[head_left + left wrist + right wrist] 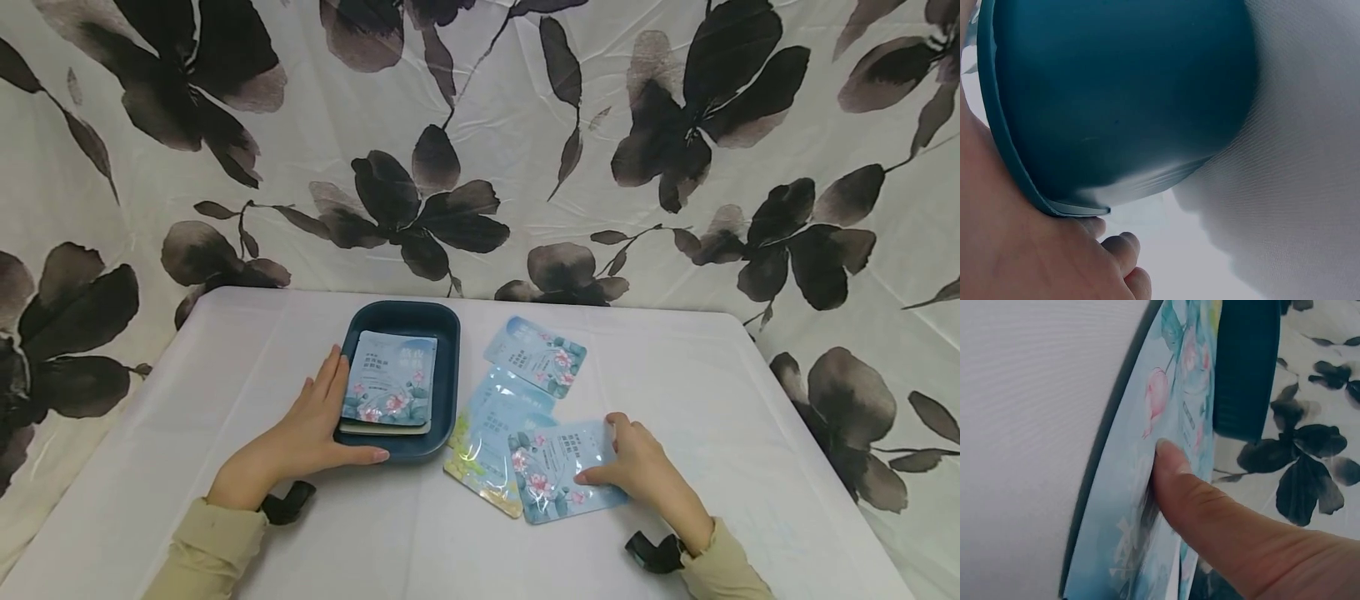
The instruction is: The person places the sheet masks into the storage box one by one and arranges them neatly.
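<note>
A dark teal tray point(448, 375) holds a small stack of sachets, the top one a light-blue flowered sachet point(390, 379). Along the tray's left rim lie the extended fingers of my left hand point(303, 433), its thumb across the front rim. In the left wrist view that hand rests against the teal wall point(1122, 94). My right hand point(645, 462) grips another blue flowered sachet point(558, 479) by its right part, thumb on the printed face and fingers at the far edge. In the right wrist view the thumb point(1191, 494) presses on this sachet, whose surface bends under it.
Right of the tray, a blue sachet with a yellow-green end point(483, 467) lies partly under the held one. Farther back lies another blue flowered sachet point(536, 354). A white cloth covers the table point(750, 467); a floral curtain point(525, 150) hangs behind its back edge.
</note>
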`<state>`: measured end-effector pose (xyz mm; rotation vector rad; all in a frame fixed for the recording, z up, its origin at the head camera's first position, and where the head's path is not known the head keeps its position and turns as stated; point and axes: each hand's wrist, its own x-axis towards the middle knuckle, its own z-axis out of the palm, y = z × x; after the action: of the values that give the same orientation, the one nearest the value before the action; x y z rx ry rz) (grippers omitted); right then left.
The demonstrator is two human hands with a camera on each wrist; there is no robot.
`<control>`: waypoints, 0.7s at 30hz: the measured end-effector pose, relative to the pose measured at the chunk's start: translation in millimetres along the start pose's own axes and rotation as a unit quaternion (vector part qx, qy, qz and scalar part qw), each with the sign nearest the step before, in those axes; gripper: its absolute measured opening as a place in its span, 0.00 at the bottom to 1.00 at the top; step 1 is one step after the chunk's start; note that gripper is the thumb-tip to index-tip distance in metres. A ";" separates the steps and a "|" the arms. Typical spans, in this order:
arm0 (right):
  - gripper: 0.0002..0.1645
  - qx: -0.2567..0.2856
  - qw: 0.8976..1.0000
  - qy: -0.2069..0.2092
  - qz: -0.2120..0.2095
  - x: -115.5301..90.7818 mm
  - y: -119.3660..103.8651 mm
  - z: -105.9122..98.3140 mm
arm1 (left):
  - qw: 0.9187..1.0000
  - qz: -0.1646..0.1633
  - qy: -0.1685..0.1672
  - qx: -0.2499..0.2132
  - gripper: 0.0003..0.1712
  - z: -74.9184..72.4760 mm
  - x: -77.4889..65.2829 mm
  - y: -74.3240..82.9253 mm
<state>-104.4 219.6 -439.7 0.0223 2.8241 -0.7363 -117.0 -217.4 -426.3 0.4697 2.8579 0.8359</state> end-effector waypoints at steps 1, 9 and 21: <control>0.64 0.001 1.000 -0.001 -0.001 0.4 0.3 0.0 | 1.000 -0.001 -0.001 0.001 0.84 0.1 0.2 0.2; 0.57 0.021 0.999 -0.023 -0.004 4.5 5.1 1.0 | 1.000 -0.006 -0.005 -0.002 0.84 0.0 0.7 1.1; 0.42 0.202 0.967 -0.104 -0.116 17.8 18.9 -4.1 | 1.000 -0.005 -0.004 -0.002 0.83 -0.9 0.9 2.0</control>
<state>-121.3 237.4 -449.1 -0.3060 2.4586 -1.2749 -117.5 -215.9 -424.5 0.4582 2.8481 0.8344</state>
